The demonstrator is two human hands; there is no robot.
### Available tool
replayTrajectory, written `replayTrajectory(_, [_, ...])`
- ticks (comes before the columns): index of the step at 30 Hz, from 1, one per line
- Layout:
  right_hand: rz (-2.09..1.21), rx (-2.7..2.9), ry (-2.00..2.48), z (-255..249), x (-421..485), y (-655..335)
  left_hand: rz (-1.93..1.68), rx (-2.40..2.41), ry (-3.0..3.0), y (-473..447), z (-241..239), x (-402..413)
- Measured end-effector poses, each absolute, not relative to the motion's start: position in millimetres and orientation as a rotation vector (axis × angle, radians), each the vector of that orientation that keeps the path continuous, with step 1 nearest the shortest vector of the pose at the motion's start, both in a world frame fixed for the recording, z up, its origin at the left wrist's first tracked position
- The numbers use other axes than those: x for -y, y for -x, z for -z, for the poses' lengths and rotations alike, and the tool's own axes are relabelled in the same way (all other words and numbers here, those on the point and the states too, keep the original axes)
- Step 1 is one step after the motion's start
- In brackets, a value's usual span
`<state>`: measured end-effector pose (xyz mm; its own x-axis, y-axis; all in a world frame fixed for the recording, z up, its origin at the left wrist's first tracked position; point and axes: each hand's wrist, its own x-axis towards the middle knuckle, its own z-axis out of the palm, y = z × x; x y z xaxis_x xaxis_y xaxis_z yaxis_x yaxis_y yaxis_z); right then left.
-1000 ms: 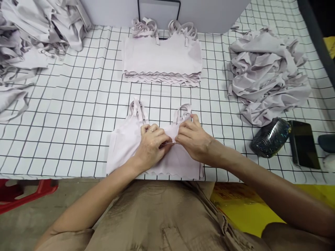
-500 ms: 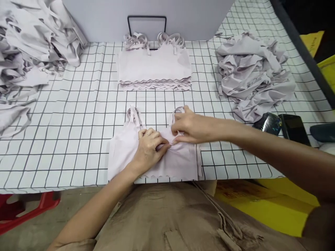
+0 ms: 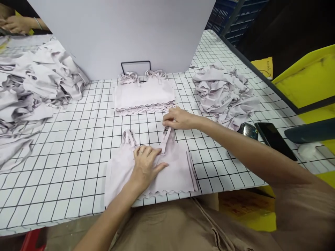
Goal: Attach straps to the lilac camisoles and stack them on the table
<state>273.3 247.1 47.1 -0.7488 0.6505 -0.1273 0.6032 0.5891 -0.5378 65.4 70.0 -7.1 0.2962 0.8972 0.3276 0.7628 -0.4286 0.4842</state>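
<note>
A pale lilac strappy camisole top (image 3: 178, 170) lies flat near the front edge of the table, with more fabric layers showing at its right side. My left hand (image 3: 145, 165), a ring on one finger, rests on its middle; the fingers lie flat and the thumb is apart. Above its right shoulder, my right hand (image 3: 178, 118) is closed on the loop of the right strap (image 3: 166, 139), drawing it up away from the body. The left strap (image 3: 128, 137) stands in a loop untouched. Beyond lies a neat stack of similar tops (image 3: 143, 96), straps bunched on top.
A large loose heap of the same garments (image 3: 39, 80) covers the left side. Another crumpled pile (image 3: 225, 92) sits at right, near a dark shiny object (image 3: 248, 131) and a phone (image 3: 276, 139). A grey panel (image 3: 125, 35) rises behind. Another person's hand (image 3: 18, 24) shows far left.
My right hand has moved up from the neckline to the strap loop. My left hand has loosened its pinch and flattened on the fabric. The view has tilted up and turned.
</note>
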Motion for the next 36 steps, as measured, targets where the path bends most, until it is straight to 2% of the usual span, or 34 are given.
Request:
replayTrajectory(3, [-0.820, 2.473, 1.066, -41, -216, -285, -0.851, -1.532, -2.408, -48, -12, -53])
replayTrajectory(6, [-0.505, 2.342, 1.240, -31, -144, -274, -0.740, -1.504, -2.449, -39, -21, -26])
replayTrajectory(11, [-0.315, 2.625, 1.238, 0, -26, -245, -0.448, -1.558, -2.557, -41, 5, -1])
replayTrajectory(16, [-0.198, 2.481, 1.634, 17, -2, -278, -0.305, -1.822, -2.527, -6, 16, 3])
replayTrajectory(20, [-0.255, 2.492, 1.578, 6, -1, -270, -0.417, -1.846, -2.573, 5, 17, 4])
replayTrajectory(25, [-0.447, 2.509, 1.476, -18, -34, -289, -0.590, -1.744, -2.624, 12, 23, 3])
replayTrajectory(30, [-0.228, 2.080, 1.899, -64, -157, -354, -0.878, -1.646, -2.561, 3, -4, -17])
replayTrajectory(36, [-0.364, 1.841, 1.949, -95, -277, -388, -1.094, -1.375, -2.655, -1, -36, -52])
